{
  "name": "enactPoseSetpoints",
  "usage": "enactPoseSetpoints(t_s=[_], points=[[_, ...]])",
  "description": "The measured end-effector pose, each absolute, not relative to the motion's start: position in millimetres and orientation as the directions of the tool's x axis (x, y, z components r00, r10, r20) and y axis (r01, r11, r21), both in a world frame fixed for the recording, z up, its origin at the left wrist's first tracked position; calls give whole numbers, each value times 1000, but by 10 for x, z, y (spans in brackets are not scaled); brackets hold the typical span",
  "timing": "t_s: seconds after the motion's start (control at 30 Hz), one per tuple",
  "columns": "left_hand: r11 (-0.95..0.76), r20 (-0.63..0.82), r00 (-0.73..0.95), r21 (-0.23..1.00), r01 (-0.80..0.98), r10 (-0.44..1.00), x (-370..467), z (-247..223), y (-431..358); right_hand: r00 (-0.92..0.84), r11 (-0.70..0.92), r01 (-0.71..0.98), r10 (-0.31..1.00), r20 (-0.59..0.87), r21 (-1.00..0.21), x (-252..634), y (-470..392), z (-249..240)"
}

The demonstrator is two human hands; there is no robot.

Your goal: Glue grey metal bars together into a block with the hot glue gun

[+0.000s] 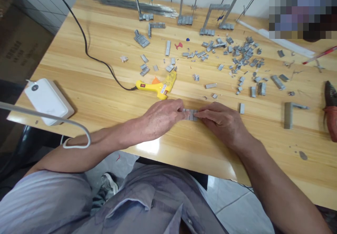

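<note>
A short row of grey blocks (192,114) lies on the wooden table (118,104) near its front edge. My left hand (164,118) pinches its left end, with fingers closed on it. From the other side, my right hand (222,121) grips the right end between thumb and fingers. The fingertips hide both ends of the row. Just beyond my left hand rests a yellow glue gun (158,87), its nozzle pointing away. A small grey block (242,108) lies to the right of my right hand.
Grey pieces (246,53) are scattered at the back right. Bent grey frames (189,7) stand along the back beside thin rods (126,4). A white power bank (48,100) sits left, with cables nearby. Red-handled pliers (331,118) lie at the far right.
</note>
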State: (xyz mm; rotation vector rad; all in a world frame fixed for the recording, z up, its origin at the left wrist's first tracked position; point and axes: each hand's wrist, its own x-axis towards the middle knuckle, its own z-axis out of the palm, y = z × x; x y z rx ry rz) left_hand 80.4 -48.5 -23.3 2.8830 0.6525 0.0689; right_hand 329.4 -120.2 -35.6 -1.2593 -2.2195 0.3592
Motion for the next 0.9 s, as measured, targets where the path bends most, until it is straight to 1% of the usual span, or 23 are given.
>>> enactPoseSetpoints(t_s=[0.1,0.23,0.33,0.4,0.5,0.57,0.63,0.7,0.77,0.9], points=[[-886,13,900,185,426,435,803,-237,-488,-411,532,705,846,341,-469,3295,-1199,-358],[-881,19,896,194,431,443,809,-216,-507,-420,522,727,852,312,-446,3289,-1202,-336],[-877,57,887,190,441,459,816,-179,-527,-397,510,734,858,325,-449,3282,-1216,-313],[-866,138,865,228,446,482,818,-157,-534,-362,493,739,865,346,-459,3274,-1227,-302],[-835,339,771,338,434,539,818,-151,-533,-334,477,754,871,361,-452,3253,-1234,-302],[-824,457,693,404,398,558,825,-168,-528,-359,493,760,861,360,-423,3228,-1231,-317],[-823,530,637,445,353,559,839,-194,-526,-398,511,774,852,340,-373,3196,-1223,-338],[-822,562,610,470,321,559,857,-220,-526,-424,511,797,853,304,-323,3164,-1215,-354],[-812,563,599,496,306,569,873,-238,-527,-422,494,818,863,276,-293,3140,-1210,-364],[-807,585,574,524,271,573,889,-247,-517,-396,488,815,863,315,-312,3129,-1206,-382]])
